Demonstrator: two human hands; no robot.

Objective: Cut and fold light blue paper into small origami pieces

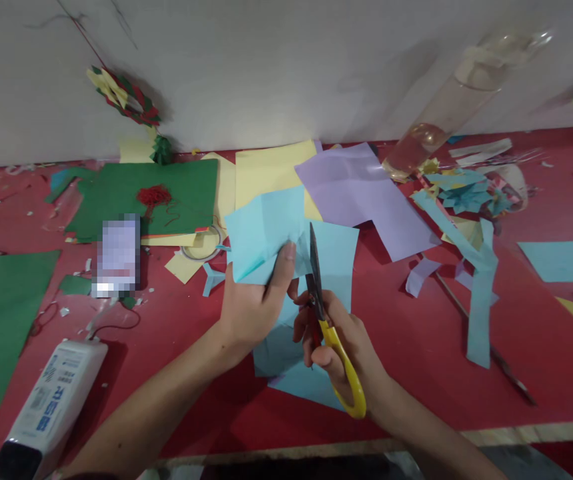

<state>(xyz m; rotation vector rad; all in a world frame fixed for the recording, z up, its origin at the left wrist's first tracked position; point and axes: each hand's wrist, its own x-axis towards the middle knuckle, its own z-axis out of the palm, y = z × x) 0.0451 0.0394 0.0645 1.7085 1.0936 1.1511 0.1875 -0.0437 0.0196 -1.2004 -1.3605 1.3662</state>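
A folded light blue paper is pinched in my left hand, thumb on its face and creases showing. My right hand is closed round the handles of scissors with a yellow handle. Their dark blades point up along the right edge of the folded paper; whether they touch it is hard to tell. Beneath both hands lie more light blue sheets on the red table.
Purple paper, yellow paper and green paper lie behind. A phone and white power bank sit left. A clear bottle leans at the wall; blue strips and a thin rod lie right.
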